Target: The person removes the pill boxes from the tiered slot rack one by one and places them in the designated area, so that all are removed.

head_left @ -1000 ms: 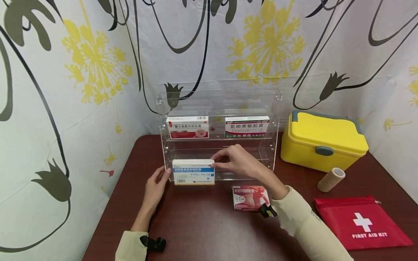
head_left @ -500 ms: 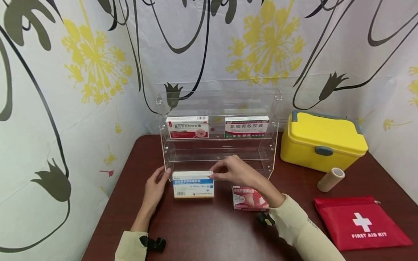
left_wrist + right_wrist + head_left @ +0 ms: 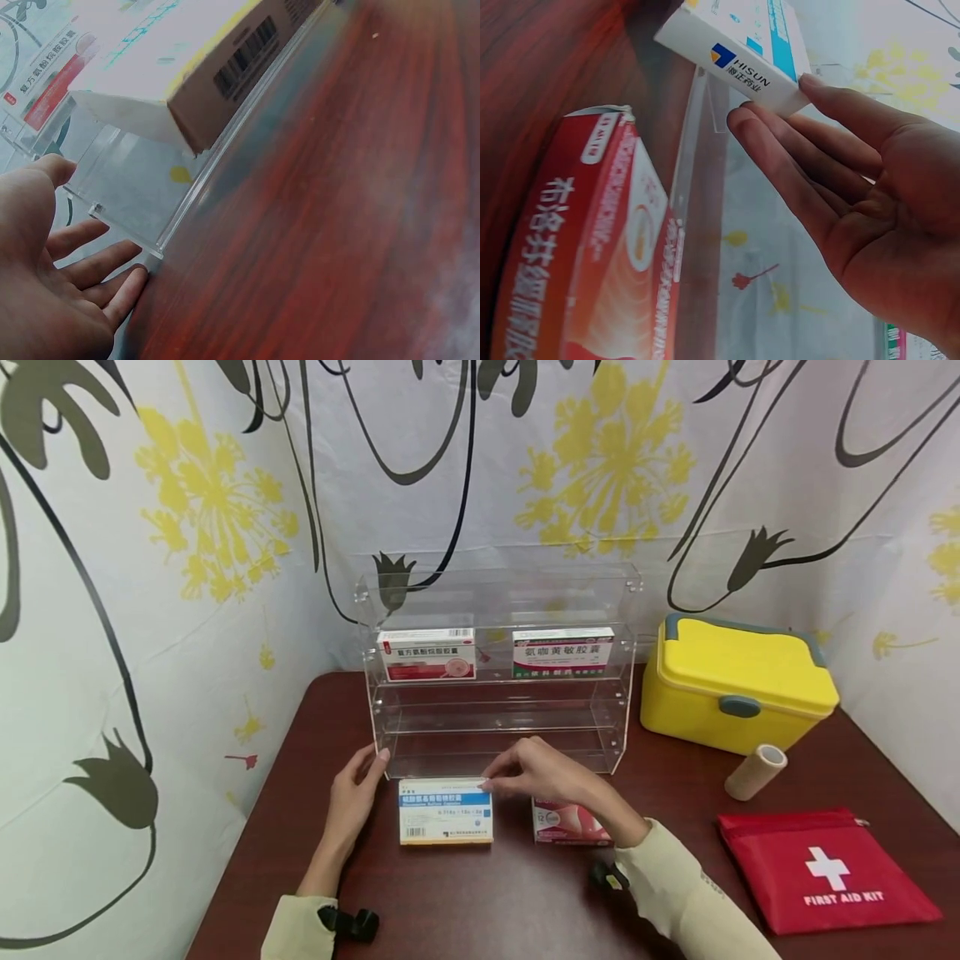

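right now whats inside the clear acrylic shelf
Two medicine boxes stand on the upper tier of the clear acrylic shelf: a red-and-white box on the left, a green-and-white box on the right. The lower tiers show nothing inside.

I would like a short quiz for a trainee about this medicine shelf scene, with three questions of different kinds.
1. True or false: the right hand touches the blue and white box.
2. How many boxes stand on the clear shelf?
A) none B) two C) four
3. Fill in: the red pouch bears the words "FIRST AID ___".

Key:
1. True: its fingertips pinch the box's upper right corner, while the left hand lies open beside the box, and whether it touches is unclear.
2. B: the red and white box and the green and white box, both on the same level.
3. KIT.
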Available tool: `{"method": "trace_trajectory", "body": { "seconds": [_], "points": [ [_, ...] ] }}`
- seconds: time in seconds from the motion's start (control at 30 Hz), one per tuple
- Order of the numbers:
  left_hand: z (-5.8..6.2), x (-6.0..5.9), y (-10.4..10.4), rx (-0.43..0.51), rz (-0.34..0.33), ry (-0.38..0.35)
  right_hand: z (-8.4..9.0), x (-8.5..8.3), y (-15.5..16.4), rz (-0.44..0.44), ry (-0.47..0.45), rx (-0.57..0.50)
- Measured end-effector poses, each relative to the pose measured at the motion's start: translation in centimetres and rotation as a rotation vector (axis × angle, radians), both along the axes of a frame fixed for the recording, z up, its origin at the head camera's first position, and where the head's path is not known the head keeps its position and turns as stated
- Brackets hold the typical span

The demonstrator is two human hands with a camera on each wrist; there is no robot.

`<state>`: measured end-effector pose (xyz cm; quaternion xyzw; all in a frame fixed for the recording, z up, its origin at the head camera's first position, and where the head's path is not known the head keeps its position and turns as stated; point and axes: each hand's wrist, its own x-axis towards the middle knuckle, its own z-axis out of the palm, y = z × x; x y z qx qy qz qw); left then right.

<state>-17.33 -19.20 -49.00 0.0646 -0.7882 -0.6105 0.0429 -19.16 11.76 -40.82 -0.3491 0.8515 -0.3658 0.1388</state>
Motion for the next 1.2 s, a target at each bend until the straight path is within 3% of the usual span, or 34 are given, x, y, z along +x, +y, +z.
{"method": "trace_trajectory", "body": {
  "seconds": [0.2, 0.53, 0.93, 1.2],
  "points": [
    [0.3, 0.1, 0.1, 0.001, 0.002, 0.008, -0.8, 0.0, 0.1, 0.012, -0.052, 0.003],
    [-0.5, -0.1, -0.1, 0.013, 0.01, 0.032, -1.7, -0.4, 0.1, 0.009, -0.085, -0.004],
    [-0.4, -0.1, 0.1, -0.007, 0.016, 0.034, -3.3, -0.8, -0.2, 0.003, -0.004, 0.002],
    [-0.4, -0.1, 0.0, -0.026, 0.019, 0.037, -3.5, -0.7, -0.5, -0.001, 0.022, 0.016]
  ]
}}
